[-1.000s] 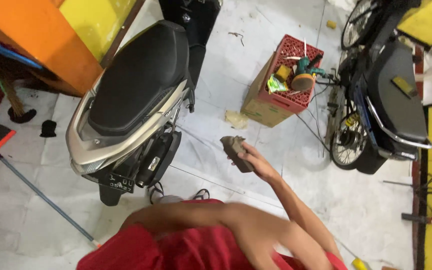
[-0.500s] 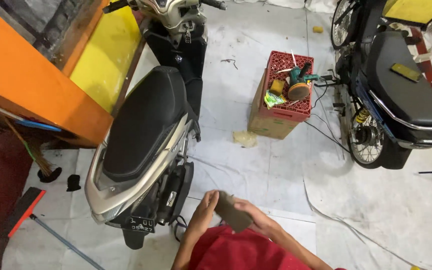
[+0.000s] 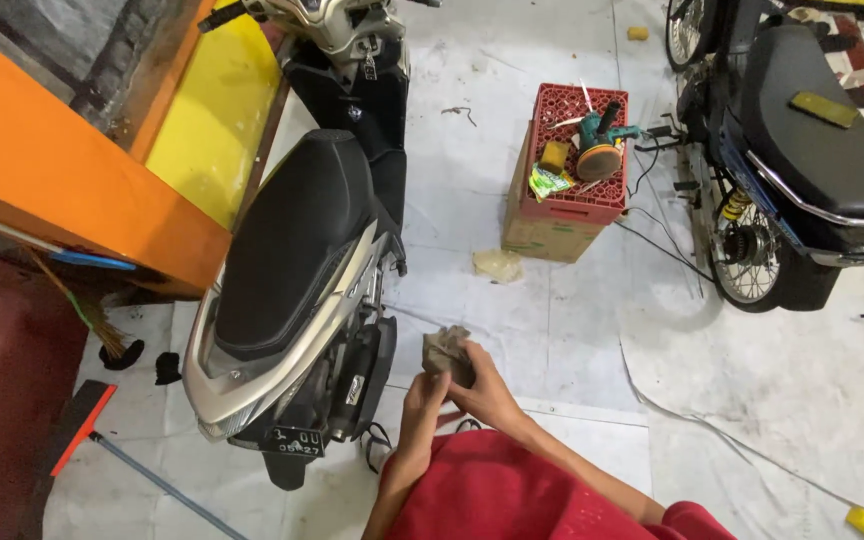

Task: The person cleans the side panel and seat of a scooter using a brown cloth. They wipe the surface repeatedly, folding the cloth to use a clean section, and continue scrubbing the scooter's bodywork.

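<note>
While the person stands over the white floor sheet (image 3: 552,340), both hands meet in front of the red shirt (image 3: 522,495) around a crumpled brownish cloth (image 3: 444,350). The right hand (image 3: 482,385) has its grip closed on the cloth's lower right side, fingers curled over the folds. The left hand (image 3: 422,395) comes up from below with its grip also closed on the cloth's underside, thumb and fingers pressed against it, so the wad sits pinched between the two and stands up a little above them. Just to the left of the grip is the rear of a silver scooter (image 3: 297,300), its black seat stretching away and its tail almost beside the left wrist. Beyond the grip, farther along the floor, a red crate (image 3: 577,165) sits on a cardboard box (image 3: 537,235), with a teal polisher (image 3: 600,145) and a yellow sponge (image 3: 553,155) lying in it. A pale rag (image 3: 497,265) lies on the floor between the box and the hands. Well off to the right of the grip stands a dark motorcycle (image 3: 802,150).
</note>
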